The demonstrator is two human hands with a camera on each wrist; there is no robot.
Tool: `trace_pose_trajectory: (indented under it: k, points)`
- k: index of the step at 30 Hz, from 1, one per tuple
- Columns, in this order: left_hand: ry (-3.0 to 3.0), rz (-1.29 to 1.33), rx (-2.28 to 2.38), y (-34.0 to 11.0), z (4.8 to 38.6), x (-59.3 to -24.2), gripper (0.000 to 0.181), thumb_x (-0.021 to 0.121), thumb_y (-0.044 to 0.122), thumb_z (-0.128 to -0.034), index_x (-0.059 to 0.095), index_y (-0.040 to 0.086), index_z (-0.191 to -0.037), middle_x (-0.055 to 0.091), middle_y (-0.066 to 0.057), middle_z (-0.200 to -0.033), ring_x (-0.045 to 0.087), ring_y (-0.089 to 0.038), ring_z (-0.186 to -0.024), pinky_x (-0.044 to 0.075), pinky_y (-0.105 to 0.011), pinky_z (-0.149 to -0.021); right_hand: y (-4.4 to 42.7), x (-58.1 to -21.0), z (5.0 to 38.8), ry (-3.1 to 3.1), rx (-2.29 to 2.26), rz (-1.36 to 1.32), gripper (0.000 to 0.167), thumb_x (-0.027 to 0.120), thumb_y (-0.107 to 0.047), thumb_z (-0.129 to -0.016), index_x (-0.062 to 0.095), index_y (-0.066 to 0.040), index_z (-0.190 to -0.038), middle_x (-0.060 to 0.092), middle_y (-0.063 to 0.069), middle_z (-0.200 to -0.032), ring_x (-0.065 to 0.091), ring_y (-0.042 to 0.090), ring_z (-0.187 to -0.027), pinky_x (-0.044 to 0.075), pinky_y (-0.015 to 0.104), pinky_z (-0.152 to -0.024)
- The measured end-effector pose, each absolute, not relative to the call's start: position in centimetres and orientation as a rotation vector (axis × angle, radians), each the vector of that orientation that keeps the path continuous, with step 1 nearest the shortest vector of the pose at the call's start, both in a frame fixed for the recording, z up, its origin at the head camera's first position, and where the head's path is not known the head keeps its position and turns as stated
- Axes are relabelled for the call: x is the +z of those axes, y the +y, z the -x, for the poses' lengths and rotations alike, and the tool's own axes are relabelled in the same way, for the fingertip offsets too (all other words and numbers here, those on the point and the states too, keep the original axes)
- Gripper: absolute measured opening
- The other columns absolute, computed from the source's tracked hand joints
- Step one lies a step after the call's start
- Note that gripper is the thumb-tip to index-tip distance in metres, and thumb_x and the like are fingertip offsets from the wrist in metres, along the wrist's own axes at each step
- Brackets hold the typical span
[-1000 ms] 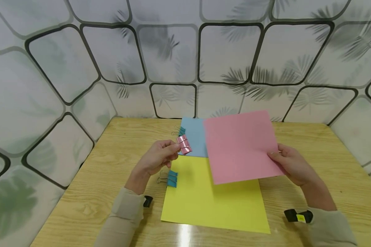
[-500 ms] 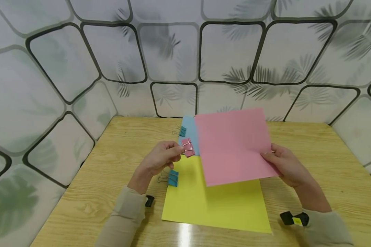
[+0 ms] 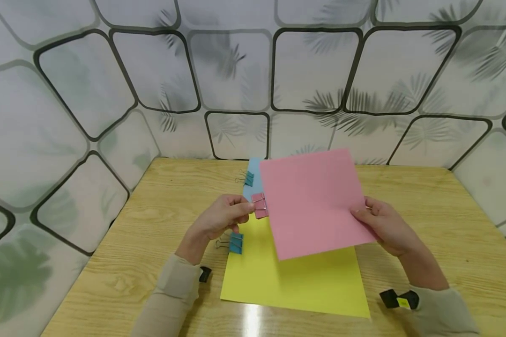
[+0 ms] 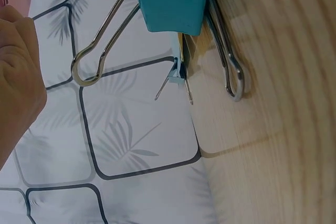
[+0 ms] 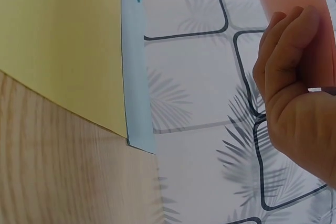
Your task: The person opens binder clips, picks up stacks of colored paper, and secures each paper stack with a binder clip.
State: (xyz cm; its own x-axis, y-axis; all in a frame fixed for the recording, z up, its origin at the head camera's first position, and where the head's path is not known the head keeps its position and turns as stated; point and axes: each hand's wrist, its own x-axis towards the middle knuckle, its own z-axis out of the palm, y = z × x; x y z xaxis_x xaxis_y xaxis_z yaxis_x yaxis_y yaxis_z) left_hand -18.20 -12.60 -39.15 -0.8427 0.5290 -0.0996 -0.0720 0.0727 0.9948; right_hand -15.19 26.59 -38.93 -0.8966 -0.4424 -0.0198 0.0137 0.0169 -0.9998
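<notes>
My left hand (image 3: 219, 219) pinches a pink binder clip (image 3: 259, 206) between thumb and fingers. The clip meets the left edge of a pink sheet of paper (image 3: 314, 201); whether it bites on the edge I cannot tell. At the sheet's lower right, my right hand (image 3: 381, 227) grips it, thumb on top, holding it raised and slightly tilted. Below lies a yellow sheet (image 3: 303, 288) with a teal binder clip (image 3: 236, 243) on its left edge. Behind it a blue sheet (image 3: 255, 168), partly hidden by the pink one, carries another teal binder clip (image 3: 249, 179).
All the sheets are over a wooden table (image 3: 152, 262). A patterned backdrop (image 3: 236, 70) of rounded outlines and leaves rises behind and at both sides. In the left wrist view, the nearer teal clip's wire handles (image 4: 233, 77) stick outward.
The pink sheet has moved left with my right hand. My left hand has shifted slightly right and turned the pink clip, bringing it to the sheet's left edge.
</notes>
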Motion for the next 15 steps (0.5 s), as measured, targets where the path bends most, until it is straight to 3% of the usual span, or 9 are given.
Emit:
trace_pose_trajectory:
  k: [15]
  points:
    - [1.936, -0.426, 1.791, -12.2, 18.12, -39.3, 0.024, 0.06, 0.023, -0.0982, 0.054, 0.004, -0.085, 0.041, -0.002, -0.069, 0.036, -0.013, -0.058, 0.044, -0.027, -0.051, 25.82, -39.0, 14.95, 2.009, -1.908, 0.411, 0.05, 0.043, -0.014, -0.108, 0.026, 0.02, -0.139, 0.072, 0.005, -0.094, 0.073, 0.019, -0.079, 0.06, 0.032, -0.067]
